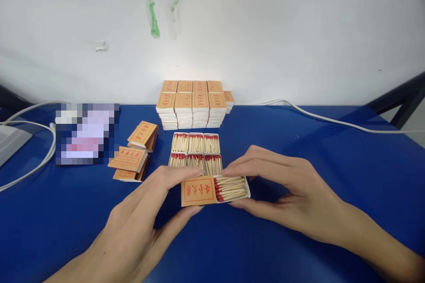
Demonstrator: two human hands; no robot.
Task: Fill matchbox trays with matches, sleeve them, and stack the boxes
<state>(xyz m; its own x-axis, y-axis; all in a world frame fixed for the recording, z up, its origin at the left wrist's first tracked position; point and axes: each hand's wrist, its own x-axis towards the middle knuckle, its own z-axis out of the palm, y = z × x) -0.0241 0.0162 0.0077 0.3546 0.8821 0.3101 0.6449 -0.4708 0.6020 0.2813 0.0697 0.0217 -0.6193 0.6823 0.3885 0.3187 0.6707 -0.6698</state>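
Observation:
Between my hands is a matchbox, its tray drawn partly out to the right. My left hand (142, 216) grips the orange matchbox sleeve (198, 191), with the thumb at the near edge and fingers at the far edge. In the same way my right hand (285, 190) pinches the white matchbox tray (232, 189), full of red-tipped matches lying sideways. Just beyond, several open trays of matches (195, 143) stand in two rows, red heads toward the wall. Fingers of my left hand partly cover the nearer row.
Several flattened or half-folded orange sleeves (133, 159) lie in a loose pile to the left. Against the wall rises a stack of closed matchboxes (191, 106). A blurred-out flat device (88, 132) and white cables (49, 154) are at far left; another cable (315, 121) runs along the right.

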